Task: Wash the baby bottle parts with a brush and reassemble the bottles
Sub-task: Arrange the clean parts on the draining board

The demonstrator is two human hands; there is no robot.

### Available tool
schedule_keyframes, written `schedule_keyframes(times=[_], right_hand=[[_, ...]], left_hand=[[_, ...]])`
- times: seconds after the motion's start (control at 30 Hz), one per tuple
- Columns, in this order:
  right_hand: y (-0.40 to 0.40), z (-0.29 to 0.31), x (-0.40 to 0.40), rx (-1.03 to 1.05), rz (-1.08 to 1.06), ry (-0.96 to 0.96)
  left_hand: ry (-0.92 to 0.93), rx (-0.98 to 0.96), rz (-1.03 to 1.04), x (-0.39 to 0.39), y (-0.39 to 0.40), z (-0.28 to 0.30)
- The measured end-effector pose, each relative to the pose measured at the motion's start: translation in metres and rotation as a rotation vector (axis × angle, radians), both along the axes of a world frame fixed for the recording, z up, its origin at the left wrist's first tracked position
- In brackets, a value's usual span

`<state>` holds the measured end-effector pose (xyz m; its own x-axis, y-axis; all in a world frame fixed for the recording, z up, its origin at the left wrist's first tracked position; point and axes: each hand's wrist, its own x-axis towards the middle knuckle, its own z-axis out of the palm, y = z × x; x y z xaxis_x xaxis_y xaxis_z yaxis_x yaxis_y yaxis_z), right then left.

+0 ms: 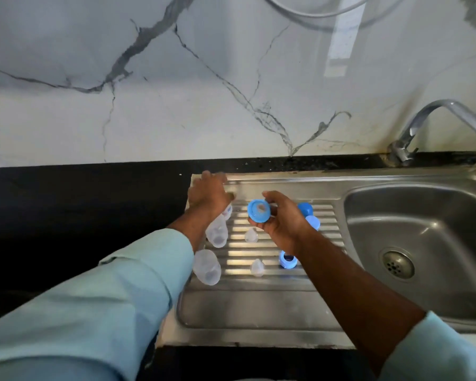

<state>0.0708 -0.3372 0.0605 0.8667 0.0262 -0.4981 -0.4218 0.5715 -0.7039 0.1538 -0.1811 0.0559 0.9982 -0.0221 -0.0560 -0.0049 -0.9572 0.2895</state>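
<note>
My right hand gripped a blue bottle ring over the draining board, while I couldn't tell my blurred left hand's grip.

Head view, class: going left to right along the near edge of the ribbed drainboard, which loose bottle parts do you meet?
Clear bottle → clear teat → blue screw ring.

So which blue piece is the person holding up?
The blue ring with a teat in its middle, pinched in the right hand. The other blue pieces lie on the draining board.
</note>
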Motion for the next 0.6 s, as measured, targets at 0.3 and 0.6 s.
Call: schedule_keyframes(times=[0.3, 0.6], right_hand=[[-0.002, 0.004, 0.011, -0.512, -0.107, -0.342], [-0.051, 0.018, 0.008, -0.750, -0.303, -0.430]], left_hand=[[0.281, 0.083, -0.132, 0.024, -0.010, -0.020], [-0.077, 0.297, -0.272, 0.023, -0.051, 0.047]])
